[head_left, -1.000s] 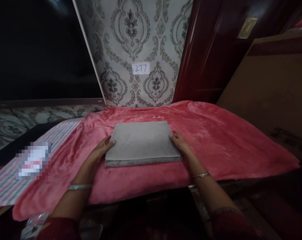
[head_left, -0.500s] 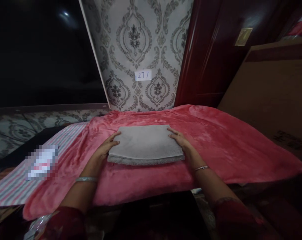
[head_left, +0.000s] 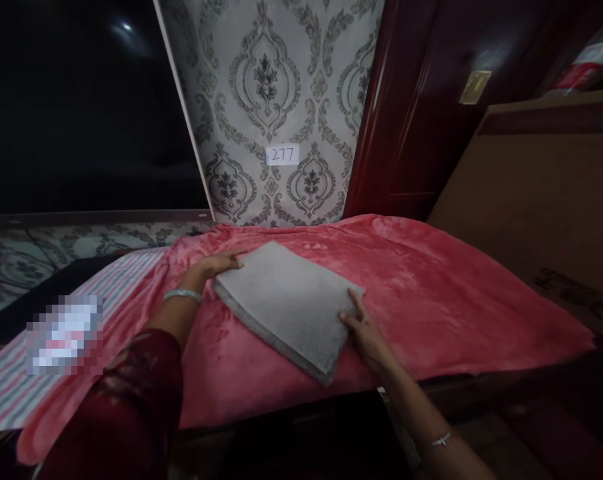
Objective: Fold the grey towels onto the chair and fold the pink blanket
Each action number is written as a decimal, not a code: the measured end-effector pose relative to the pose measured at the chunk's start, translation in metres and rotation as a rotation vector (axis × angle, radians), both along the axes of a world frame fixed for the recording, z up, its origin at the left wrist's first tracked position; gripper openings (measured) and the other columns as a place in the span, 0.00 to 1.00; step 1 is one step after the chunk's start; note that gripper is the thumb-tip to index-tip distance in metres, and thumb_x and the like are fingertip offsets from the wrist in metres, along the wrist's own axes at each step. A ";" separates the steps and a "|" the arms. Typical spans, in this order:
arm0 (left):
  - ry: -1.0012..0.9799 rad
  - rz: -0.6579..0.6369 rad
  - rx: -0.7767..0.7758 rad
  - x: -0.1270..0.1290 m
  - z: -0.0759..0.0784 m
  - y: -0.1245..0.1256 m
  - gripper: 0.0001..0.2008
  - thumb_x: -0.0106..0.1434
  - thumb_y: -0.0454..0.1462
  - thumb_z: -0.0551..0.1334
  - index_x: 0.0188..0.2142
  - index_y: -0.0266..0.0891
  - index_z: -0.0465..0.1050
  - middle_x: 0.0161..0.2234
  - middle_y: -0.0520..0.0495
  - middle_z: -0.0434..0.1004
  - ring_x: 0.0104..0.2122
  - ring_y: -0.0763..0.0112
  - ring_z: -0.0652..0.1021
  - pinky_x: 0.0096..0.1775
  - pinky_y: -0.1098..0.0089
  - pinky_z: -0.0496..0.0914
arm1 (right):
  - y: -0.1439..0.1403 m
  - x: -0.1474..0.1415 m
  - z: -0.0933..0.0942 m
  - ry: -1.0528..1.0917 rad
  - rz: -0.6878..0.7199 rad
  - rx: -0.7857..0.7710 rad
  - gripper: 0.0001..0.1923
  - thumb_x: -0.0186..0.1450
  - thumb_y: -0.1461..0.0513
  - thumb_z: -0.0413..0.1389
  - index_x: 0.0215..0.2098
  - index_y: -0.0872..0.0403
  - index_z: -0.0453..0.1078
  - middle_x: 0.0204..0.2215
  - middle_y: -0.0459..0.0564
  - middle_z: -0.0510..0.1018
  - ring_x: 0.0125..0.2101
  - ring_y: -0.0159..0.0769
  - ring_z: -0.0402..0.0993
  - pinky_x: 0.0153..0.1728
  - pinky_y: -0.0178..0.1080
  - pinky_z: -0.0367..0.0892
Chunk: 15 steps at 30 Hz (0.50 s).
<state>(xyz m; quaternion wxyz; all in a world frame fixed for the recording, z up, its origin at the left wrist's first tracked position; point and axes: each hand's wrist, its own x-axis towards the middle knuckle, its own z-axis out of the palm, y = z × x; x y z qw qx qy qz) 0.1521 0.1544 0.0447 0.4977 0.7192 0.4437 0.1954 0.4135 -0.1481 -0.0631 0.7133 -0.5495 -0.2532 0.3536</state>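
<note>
A flat grey folded cloth (head_left: 286,303) with a thick, fuzzy, curved near edge lies turned at an angle on or just above a pink plush blanket (head_left: 446,307); the gap, if any, cannot be told. My left hand (head_left: 221,263) grips its far left corner, the thumb on top and the other fingers partly hidden. On the right side, my right hand (head_left: 364,327) pinches the edge, thumb and index finger on the upper face. The cloth's underside is out of sight.
A striped cloth (head_left: 11,380) with a blurred-out item (head_left: 66,337) on it is at the left. Behind stand a dark screen (head_left: 81,113) and a patterned wall with a paper label (head_left: 282,155). A large cardboard box (head_left: 541,200) bounds the right.
The grey cloth has turned clockwise, its right side swinging nearer to me. My right hand has come back with it, while my left hand has moved slightly away from me. Both keep hold.
</note>
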 end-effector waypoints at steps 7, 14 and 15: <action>0.061 0.065 -0.018 -0.011 -0.034 -0.003 0.30 0.39 0.45 0.74 0.45 0.38 0.81 0.41 0.43 0.84 0.44 0.54 0.80 0.46 0.63 0.74 | -0.006 -0.002 -0.005 0.157 0.118 -0.115 0.54 0.52 0.52 0.69 0.72 0.40 0.52 0.65 0.50 0.66 0.45 0.43 0.77 0.34 0.42 0.78; 0.048 0.024 0.039 -0.020 -0.025 -0.011 0.35 0.36 0.43 0.74 0.49 0.40 0.79 0.47 0.44 0.82 0.49 0.54 0.79 0.49 0.64 0.72 | 0.009 0.005 -0.004 0.102 0.152 -0.060 0.51 0.49 0.54 0.69 0.70 0.44 0.58 0.59 0.49 0.72 0.50 0.44 0.75 0.49 0.44 0.73; 0.045 0.017 0.059 -0.018 -0.022 -0.011 0.37 0.38 0.43 0.73 0.51 0.39 0.78 0.48 0.44 0.81 0.49 0.55 0.78 0.49 0.64 0.72 | 0.010 0.005 -0.003 0.064 0.151 -0.040 0.50 0.49 0.55 0.69 0.69 0.45 0.60 0.58 0.50 0.73 0.50 0.44 0.75 0.51 0.45 0.72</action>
